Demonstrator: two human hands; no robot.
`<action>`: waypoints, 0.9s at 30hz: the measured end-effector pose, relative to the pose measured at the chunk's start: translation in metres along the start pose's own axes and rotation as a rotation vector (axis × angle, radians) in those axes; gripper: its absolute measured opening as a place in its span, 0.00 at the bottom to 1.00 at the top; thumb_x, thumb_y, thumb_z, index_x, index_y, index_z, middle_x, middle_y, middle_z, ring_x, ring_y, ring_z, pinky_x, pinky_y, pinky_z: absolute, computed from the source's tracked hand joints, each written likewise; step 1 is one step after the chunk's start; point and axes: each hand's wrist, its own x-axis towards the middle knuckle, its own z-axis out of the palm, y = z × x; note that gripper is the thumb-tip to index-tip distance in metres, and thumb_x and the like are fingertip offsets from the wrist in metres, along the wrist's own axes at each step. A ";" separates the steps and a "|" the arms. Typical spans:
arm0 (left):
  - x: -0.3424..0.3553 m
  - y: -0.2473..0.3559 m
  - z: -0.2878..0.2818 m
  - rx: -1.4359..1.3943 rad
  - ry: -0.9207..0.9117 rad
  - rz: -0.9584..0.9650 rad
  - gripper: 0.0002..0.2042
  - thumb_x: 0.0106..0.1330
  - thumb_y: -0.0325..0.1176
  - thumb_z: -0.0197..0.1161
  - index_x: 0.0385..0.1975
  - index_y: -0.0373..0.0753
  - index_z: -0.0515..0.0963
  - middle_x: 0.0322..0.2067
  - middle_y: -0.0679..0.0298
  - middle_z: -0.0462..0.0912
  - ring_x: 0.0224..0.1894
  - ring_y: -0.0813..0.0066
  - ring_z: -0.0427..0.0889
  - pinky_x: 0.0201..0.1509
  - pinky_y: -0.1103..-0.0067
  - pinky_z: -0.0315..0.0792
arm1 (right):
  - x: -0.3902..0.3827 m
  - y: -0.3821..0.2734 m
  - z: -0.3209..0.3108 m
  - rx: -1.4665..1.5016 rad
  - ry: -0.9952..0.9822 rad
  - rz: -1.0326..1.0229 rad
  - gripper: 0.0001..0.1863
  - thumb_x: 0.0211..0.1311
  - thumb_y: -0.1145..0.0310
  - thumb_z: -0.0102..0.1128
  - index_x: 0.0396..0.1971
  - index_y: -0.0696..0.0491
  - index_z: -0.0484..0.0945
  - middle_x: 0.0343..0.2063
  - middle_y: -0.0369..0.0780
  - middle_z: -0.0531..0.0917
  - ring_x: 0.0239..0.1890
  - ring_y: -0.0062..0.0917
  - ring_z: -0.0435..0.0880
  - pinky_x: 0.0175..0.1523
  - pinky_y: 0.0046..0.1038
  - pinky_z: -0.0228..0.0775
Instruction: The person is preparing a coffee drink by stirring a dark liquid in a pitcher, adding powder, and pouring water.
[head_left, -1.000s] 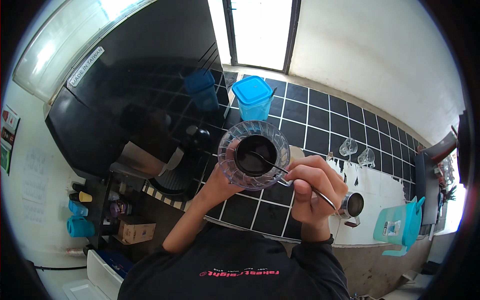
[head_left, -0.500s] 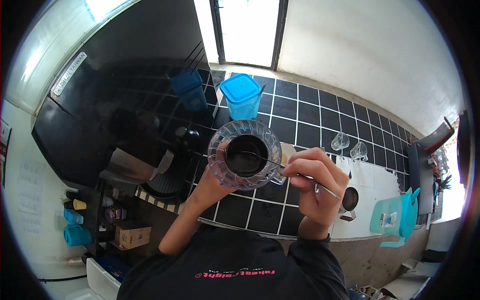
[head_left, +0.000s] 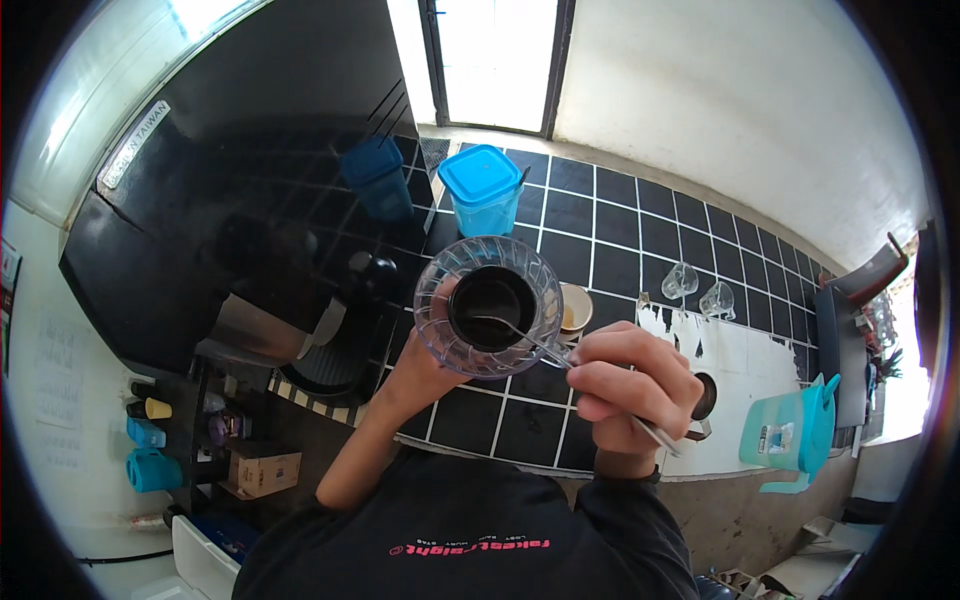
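Observation:
My left hand (head_left: 425,362) is closed round the side of a clear ribbed pitcher (head_left: 543,300), its fingers partly hidden behind the wall. Dark liquid (head_left: 490,308) shows in the round opening at its middle. A long thin metal spoon (head_left: 545,348) is pinched in my right hand (head_left: 635,390). The spoon's bowl end dips into the pitcher at the liquid, and its handle sticks out past my fingers. Just right of the pitcher, a small white cup (head_left: 575,308) with something yellowish inside is partly covered.
A blue-lidded container (head_left: 485,190) stands behind the pitcher on the black tiled counter (head_left: 535,430). Two glass cups (head_left: 682,282) are farther right. A metal cup (head_left: 705,395) sits beside my right hand, and a turquoise jug (head_left: 790,430) stands at the right. A dark appliance (head_left: 250,160) fills the left.
My right hand has shifted slightly, moving the spoon lower and to the right within the pitcher. More of the white cup shows. My left hand and the pitcher have barely moved.

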 end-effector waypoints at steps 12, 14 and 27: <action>0.006 0.009 -0.006 -0.210 -0.091 -0.230 0.54 0.54 0.38 0.75 0.70 0.31 0.37 0.60 0.51 0.70 0.63 0.55 0.71 0.71 0.65 0.56 | 0.005 0.007 0.006 -0.165 -0.103 -0.084 0.15 0.42 0.63 0.72 0.29 0.52 0.78 0.26 0.37 0.76 0.22 0.24 0.78 0.24 0.24 0.69; 0.003 0.009 -0.004 -0.343 -0.025 -0.233 0.49 0.55 0.38 0.74 0.70 0.33 0.45 0.60 0.54 0.71 0.64 0.57 0.70 0.73 0.64 0.54 | 0.004 0.006 0.005 -0.178 -0.088 -0.104 0.14 0.43 0.63 0.72 0.29 0.52 0.78 0.25 0.37 0.76 0.22 0.25 0.79 0.23 0.24 0.69; 0.004 0.000 0.002 0.013 0.014 0.001 0.48 0.49 0.32 0.77 0.67 0.31 0.51 0.54 0.51 0.74 0.58 0.56 0.75 0.62 0.70 0.68 | 0.005 0.009 0.007 -0.206 -0.122 -0.161 0.13 0.45 0.64 0.72 0.28 0.51 0.78 0.25 0.37 0.76 0.24 0.26 0.80 0.24 0.24 0.71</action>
